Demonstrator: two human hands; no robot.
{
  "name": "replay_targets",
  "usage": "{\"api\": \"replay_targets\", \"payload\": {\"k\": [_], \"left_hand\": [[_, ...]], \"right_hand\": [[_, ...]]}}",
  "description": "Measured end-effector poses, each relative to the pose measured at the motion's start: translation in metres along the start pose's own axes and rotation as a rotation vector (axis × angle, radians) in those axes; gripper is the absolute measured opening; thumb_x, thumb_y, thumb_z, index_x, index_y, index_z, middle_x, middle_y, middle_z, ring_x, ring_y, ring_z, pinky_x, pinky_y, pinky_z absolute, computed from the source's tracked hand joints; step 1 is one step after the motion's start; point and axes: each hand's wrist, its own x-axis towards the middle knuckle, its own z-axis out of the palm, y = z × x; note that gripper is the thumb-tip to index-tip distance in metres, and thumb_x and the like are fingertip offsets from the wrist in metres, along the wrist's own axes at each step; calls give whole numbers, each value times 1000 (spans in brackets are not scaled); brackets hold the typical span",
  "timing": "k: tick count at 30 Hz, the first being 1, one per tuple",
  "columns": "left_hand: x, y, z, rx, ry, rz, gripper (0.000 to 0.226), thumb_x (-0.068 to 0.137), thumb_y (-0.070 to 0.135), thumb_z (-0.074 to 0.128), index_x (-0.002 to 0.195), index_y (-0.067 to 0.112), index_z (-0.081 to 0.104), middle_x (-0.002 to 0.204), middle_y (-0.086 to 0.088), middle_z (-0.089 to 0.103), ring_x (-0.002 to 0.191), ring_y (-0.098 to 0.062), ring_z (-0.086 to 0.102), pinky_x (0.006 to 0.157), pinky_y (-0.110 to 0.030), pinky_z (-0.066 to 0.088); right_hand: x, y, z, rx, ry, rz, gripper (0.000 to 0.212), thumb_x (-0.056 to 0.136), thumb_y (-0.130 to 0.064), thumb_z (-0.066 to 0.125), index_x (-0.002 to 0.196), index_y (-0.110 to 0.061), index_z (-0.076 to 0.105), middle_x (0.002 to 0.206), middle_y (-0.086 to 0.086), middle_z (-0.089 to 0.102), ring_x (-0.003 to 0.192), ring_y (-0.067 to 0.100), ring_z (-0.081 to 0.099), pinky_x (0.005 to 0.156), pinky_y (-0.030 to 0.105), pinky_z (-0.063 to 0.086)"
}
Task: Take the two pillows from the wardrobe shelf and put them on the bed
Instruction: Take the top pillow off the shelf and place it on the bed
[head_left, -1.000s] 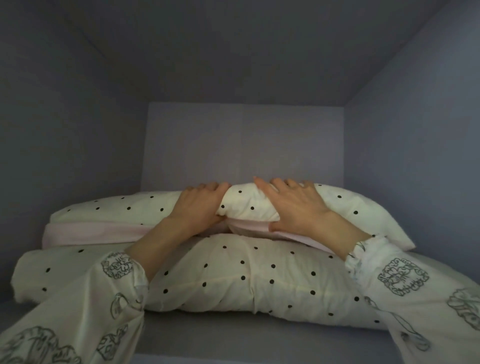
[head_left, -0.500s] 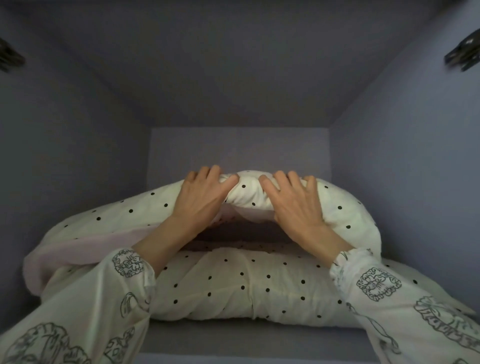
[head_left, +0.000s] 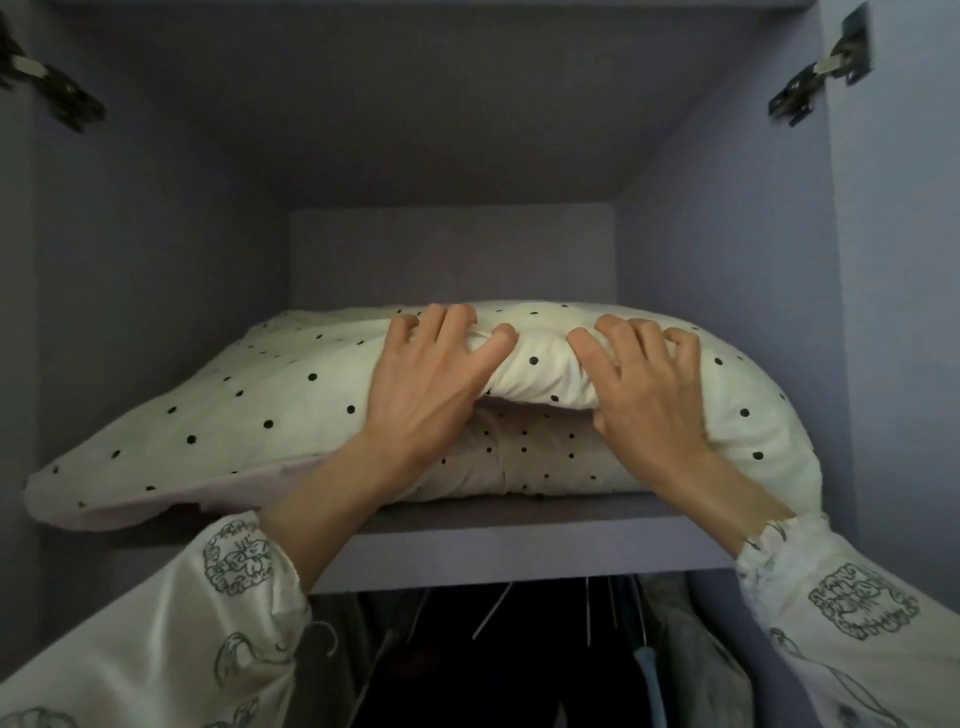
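1. The wardrobe shelf is the landmark here: a pale lilac board spanning the cupboard, with its front edge facing the camera.
2. On that shelf lie two cream pillows with small black dots, one stacked on the other.
3. The top pillow is lifted in the middle above the shelf and sags at both ends; its left corner juts out past the shelf's front edge, and its right end curls down to the shelf's right front corner.
4. The lower pillow lies flat on the shelf, seen through the gap under the raised middle of the top one.
5. The left hand grips the front edge of the top pillow above the middle of the shelf, fingers curled over the top and bunching the fabric.
6. The right hand grips the same edge just to the right of the left hand, fingers likewise curled into the cloth; a puckered fold of pillow sits between the two hands.
7. Both arms reach up over the shelf's front edge in cream sleeves printed with dark line drawings.
8. Below the shelf hang dark clothes on thin hangers.
9. Above the shelf, metal door hinges are fixed to both side walls of the cupboard near the top.
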Motion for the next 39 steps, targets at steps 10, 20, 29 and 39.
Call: {"api": "replay_targets", "payload": {"k": [10,20,29,39], "left_hand": [[-75,30,-17,-87,-232,48,70,54,31,83,117,17,55,113,-15,61,97,-34,60,78,-46,48],[-128,64,6,-106,-651,-11,89,81,37,55,145,34,-7,160,-1,0,146,-31,2,107,-69,9],[-141,32,19,-220,-560,147,74,83,71,29,147,39,10,159,1,14,146,-31,11,104,-75,6],[-60,-39,65,-81,-457,34,67,83,69,4,146,45,2,161,2,-4,147,-28,-7,107,-69,-9]], "right_hand": [[-73,-6,-40,38,-274,-81,74,53,6,67,122,-14,48,116,16,61,100,34,60,85,48,42],[-111,-2,-42,355,-825,-70,66,84,-60,43,143,-33,29,155,2,25,143,24,20,112,59,10],[-86,-29,10,337,-786,180,65,90,-62,24,146,-34,9,159,-1,-8,145,22,-11,106,68,-5],[-105,-55,41,165,-533,291,63,90,-61,26,144,-29,28,155,6,23,143,29,19,104,72,4]]}}
